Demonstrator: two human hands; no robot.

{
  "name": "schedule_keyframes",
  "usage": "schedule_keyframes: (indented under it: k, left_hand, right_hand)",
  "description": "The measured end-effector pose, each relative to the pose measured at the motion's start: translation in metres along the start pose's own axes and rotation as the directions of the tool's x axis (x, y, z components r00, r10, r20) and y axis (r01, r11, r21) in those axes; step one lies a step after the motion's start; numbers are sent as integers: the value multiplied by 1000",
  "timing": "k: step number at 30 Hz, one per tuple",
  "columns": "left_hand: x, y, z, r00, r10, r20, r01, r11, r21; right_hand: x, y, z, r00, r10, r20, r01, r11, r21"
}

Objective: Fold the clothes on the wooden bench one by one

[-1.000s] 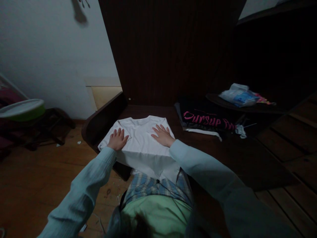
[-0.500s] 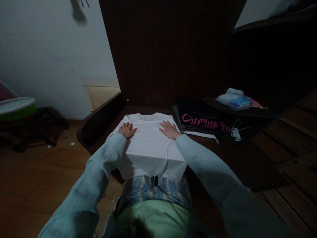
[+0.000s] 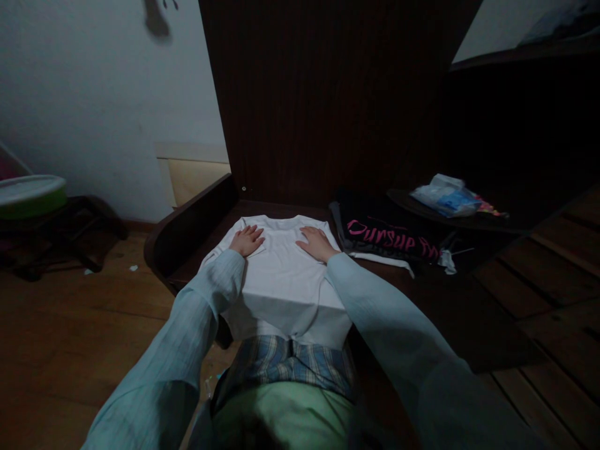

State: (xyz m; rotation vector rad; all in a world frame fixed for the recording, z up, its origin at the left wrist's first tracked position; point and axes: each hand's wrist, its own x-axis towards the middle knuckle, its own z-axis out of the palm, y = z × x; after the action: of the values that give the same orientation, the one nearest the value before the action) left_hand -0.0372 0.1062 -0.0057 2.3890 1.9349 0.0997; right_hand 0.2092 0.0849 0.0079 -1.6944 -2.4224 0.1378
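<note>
A white shirt [image 3: 281, 275] lies spread over a dark wooden seat, its neckline at the far side and its lower part hanging over the front edge against my plaid shorts. My left hand [image 3: 247, 240] rests flat on the upper left of the shirt, fingers stretched out. On the upper right, my right hand [image 3: 317, 244] lies palm down with its fingers apart. Neither hand grips the cloth. Small creases run across the fabric between the hands and down the right side.
Folded dark clothes [image 3: 389, 234] with pink lettering lie to the right. Behind them a dark round surface [image 3: 403, 199] carries a white-and-blue plastic package [image 3: 445, 195]. The seat's armrest [image 3: 187, 219] rises at left. A green-sided basin [image 3: 32, 197] sits on a low stand farther left.
Both hands have shifted slightly inward on the shirt, closer to each other. The shirt has stayed in place, with a few more creases. The camera view has moved a little.
</note>
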Motion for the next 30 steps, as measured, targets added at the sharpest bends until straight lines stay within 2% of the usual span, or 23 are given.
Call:
schedule_keyframes:
  k: [5,7,10,13,16,21,24,27,30]
  left_hand:
    - [0,4,-11,1000,-7,18,7,1000,2]
    - [2,11,-17,999,-36,12,36,999,20]
    - [6,25,-18,989,-69,-133,77,995,57]
    - [7,35,-11,961,54,-271,-45,998,39]
    - [8,34,-3,966,117,-232,-118,993,8]
    - [14,29,3,996,22,-82,-23,1000,-13]
    - [17,31,3,1000,8,-8,-8,999,-36]
    - [15,33,0,998,-1,-56,-3,998,-60]
    - [9,25,-11,989,-111,-95,106,993,-56]
  right_hand:
    - [2,-7,16,992,4,130,-7,1000,25]
    - [2,-7,17,989,9,146,-11,1000,15]
    - [2,-8,15,989,11,150,-11,1000,3]
    - [1,-9,14,989,5,147,-4,1000,-9]
    - [1,-10,14,990,-1,140,3,1000,-13]
    - [1,-11,16,989,14,150,-12,1000,-19]
    - [2,-11,16,989,15,148,-11,1000,-25]
    - [3,-11,16,989,14,149,-11,1000,-23]
    - [2,-11,15,988,11,153,-9,1000,-16]
